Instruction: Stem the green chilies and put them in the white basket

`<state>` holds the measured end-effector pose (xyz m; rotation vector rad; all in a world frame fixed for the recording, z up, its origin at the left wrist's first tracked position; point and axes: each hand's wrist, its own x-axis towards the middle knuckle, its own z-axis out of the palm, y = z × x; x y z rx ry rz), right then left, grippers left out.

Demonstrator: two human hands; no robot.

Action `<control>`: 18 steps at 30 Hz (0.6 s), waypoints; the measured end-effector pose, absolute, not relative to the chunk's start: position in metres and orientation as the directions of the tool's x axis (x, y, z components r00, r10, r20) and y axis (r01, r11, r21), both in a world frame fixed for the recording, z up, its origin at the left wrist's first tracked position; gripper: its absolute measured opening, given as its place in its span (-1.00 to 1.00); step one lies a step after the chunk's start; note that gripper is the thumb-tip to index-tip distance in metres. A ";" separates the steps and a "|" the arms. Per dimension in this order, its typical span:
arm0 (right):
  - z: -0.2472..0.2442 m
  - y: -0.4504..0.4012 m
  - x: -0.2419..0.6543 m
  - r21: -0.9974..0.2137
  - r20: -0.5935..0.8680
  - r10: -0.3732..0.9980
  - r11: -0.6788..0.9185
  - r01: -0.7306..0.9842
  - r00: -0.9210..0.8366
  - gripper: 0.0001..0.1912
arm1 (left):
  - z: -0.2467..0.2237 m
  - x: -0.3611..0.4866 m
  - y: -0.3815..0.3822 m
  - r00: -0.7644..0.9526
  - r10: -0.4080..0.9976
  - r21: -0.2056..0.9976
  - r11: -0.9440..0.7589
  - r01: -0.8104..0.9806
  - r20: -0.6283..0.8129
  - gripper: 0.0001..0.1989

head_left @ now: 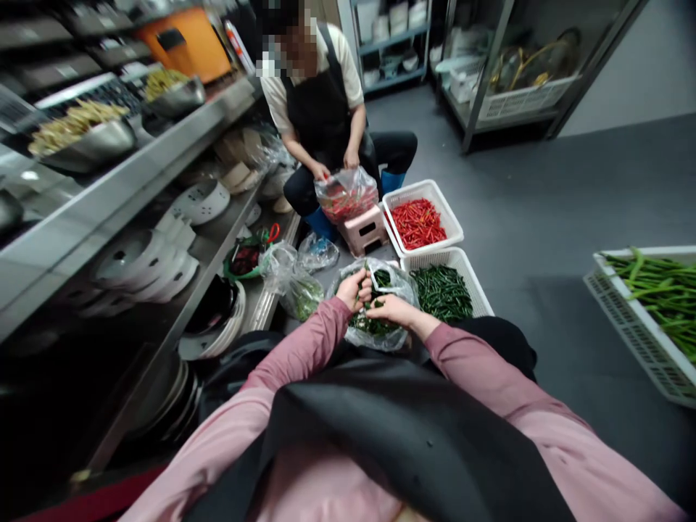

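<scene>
Near you, a crinkled, clear plastic bag [375,341] is holding slender, glossy green peppers [375,325]. Over it, your left hand [353,289] is gripping green peppers in curled fingers; your right hand [392,309] is hovering just beside it, fingertips nearly together, and you cannot tell whether they are pinching anything. Three slotted white plastic baskets [479,281] are standing to the right: one holding dark green chillies [443,293], one farther holding smooth red chillies [418,223], one well apart holding long green pods [660,293].
</scene>
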<state>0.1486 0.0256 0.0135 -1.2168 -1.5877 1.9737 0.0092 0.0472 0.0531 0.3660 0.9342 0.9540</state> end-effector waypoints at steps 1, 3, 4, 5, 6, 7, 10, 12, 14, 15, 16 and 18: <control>0.012 0.027 0.149 -0.918 -0.393 0.736 -0.274 0.287 -0.552 -0.71 | 0.049 0.009 0.048 0.224 0.825 0.653 0.552 -0.518 -0.520 -0.81; 0.011 0.031 0.153 -0.917 -0.328 0.803 -0.142 0.373 -0.498 -0.72 | 0.039 0.005 0.053 0.148 0.835 0.700 0.529 -0.479 -0.530 -0.83; 0.012 0.032 0.155 -0.907 -0.298 0.821 -0.084 0.413 -0.488 -0.72 | 0.034 0.001 0.056 0.089 0.835 0.722 0.518 -0.459 -0.543 -0.82; 0.013 0.034 0.158 -0.895 -0.281 0.823 -0.039 0.444 -0.494 -0.72 | 0.029 -0.003 0.058 0.033 0.826 0.734 0.518 -0.439 -0.563 -0.83; 0.014 0.034 0.160 -0.886 -0.282 0.810 -0.014 0.463 -0.515 -0.73 | 0.023 -0.007 0.059 -0.012 0.810 0.737 0.527 -0.423 -0.586 -0.84; 0.016 0.034 0.162 -0.885 -0.294 0.787 -0.009 0.466 -0.542 -0.73 | 0.018 -0.011 0.058 -0.043 0.790 0.733 0.544 -0.409 -0.611 -0.86; 0.020 0.030 0.165 -0.893 -0.360 0.746 -0.102 0.439 -0.559 -0.75 | 0.002 -0.018 0.046 -0.049 0.728 0.687 0.619 -0.381 -0.684 -0.86; 0.020 0.029 0.167 -0.886 -0.413 0.756 -0.206 0.415 -0.507 -0.76 | -0.006 -0.016 0.030 0.056 0.698 0.638 0.681 -0.360 -0.714 -0.83; 0.018 0.028 0.170 -0.878 -0.453 0.748 -0.280 0.388 -0.485 -0.76 | -0.011 -0.009 0.012 0.220 0.682 0.601 0.724 -0.339 -0.698 -0.76; 0.016 0.028 0.171 -0.878 -0.461 0.734 -0.295 0.378 -0.498 -0.76 | -0.013 -0.005 0.005 0.291 0.683 0.598 0.729 -0.333 -0.670 -0.73; 0.015 0.028 0.172 -0.880 -0.462 0.716 -0.299 0.368 -0.524 -0.75 | -0.013 -0.002 -0.002 0.337 0.693 0.610 0.721 -0.330 -0.638 -0.71; 0.011 0.027 0.174 -0.891 -0.449 0.677 -0.291 0.348 -0.583 -0.74 | -0.013 0.005 -0.010 0.348 0.729 0.659 0.683 -0.315 -0.589 -0.71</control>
